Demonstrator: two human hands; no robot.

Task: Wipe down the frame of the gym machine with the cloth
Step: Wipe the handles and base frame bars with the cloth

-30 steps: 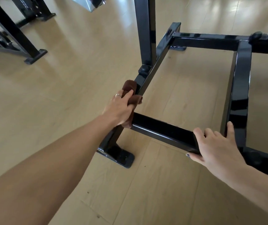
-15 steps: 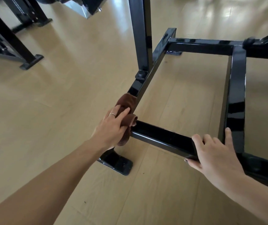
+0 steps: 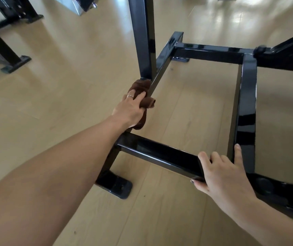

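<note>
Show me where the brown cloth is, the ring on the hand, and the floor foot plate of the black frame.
brown cloth (image 3: 139, 87): head view, bunched upper fold against the rail.
ring (image 3: 130, 96): head view, band on a left-hand finger.
foot plate (image 3: 118, 187): head view, flat top.

Glossy black metal frame (image 3: 245, 110), soft brown cloth (image 3: 140, 87), pale wood floor (image 3: 53, 89)
</note>
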